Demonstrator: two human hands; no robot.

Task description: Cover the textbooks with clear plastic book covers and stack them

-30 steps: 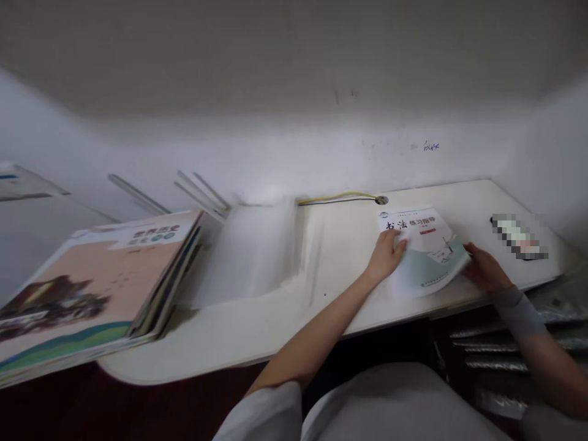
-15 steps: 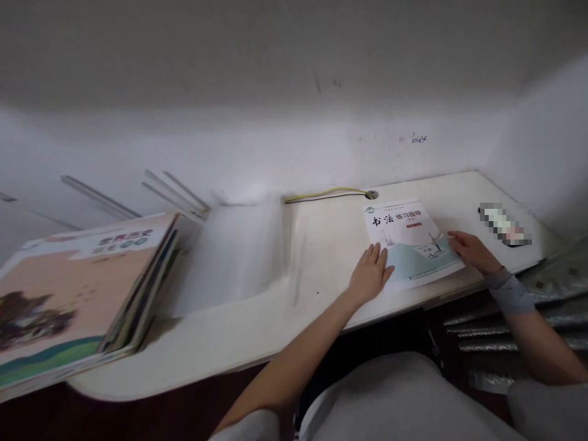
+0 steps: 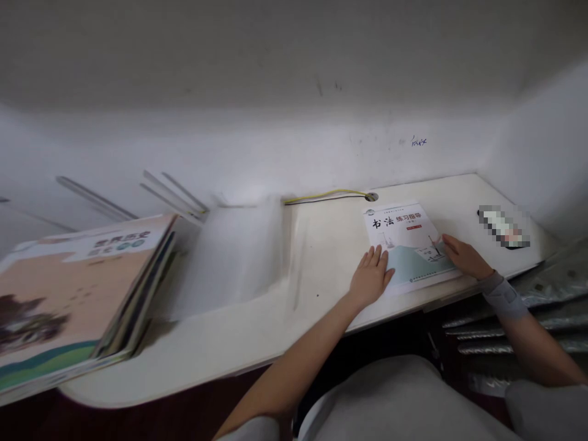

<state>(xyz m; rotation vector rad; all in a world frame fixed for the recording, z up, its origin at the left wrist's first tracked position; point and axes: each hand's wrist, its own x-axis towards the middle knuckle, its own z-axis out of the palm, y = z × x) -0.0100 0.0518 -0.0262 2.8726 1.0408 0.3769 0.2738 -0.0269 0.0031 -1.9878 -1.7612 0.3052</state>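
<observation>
A thin white and pale-teal booklet (image 3: 407, 242) with black printed characters lies flat on the white desk (image 3: 321, 257), right of centre. My left hand (image 3: 371, 275) rests open and flat at the booklet's lower left corner, fingers stretched onto its edge. My right hand (image 3: 465, 257) lies open on the booklet's right edge, fingers flat; a grey wrist band shows behind it.
A stack of books (image 3: 73, 288) with a tan cover sits at the desk's left end. A sheet of clear plastic (image 3: 229, 257) lies between stack and booklet. A yellow cable (image 3: 326, 196) runs to a desk hole. A blurred-out object (image 3: 503, 226) lies at far right.
The booklet, held curled off the desk a second ago, now lies flat. My left hand slid from its top to its lower left corner; my right hand flattened on its right edge.
</observation>
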